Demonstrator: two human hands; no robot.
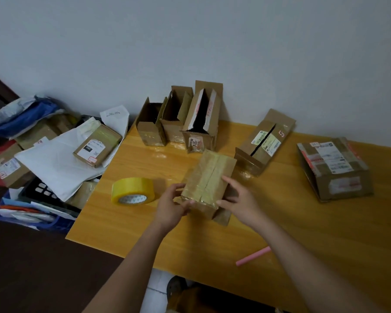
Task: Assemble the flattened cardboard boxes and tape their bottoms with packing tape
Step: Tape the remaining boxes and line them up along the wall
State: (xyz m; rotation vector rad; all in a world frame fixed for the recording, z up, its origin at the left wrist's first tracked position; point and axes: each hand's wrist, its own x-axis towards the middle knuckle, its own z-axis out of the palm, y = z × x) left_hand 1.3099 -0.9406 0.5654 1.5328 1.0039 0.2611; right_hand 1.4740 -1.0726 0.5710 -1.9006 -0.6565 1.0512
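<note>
A small brown cardboard box (209,177) stands bottom-up in the middle of the wooden table (212,240), its closed flaps glossy with tape. My left hand (173,205) grips its near left corner, thumb and fingers curled on the edge. My right hand (239,199) presses its right side with spread, fairly straight fingers. A yellow roll of packing tape (132,190) lies on the table just left of my left hand.
Three open boxes (178,123) stand in a row at the wall. Two more boxes (264,143) (334,169) lie to the right. A pink stick (253,256) lies near the front edge. Parcels, white mailers (61,159) and a crate crowd the left side.
</note>
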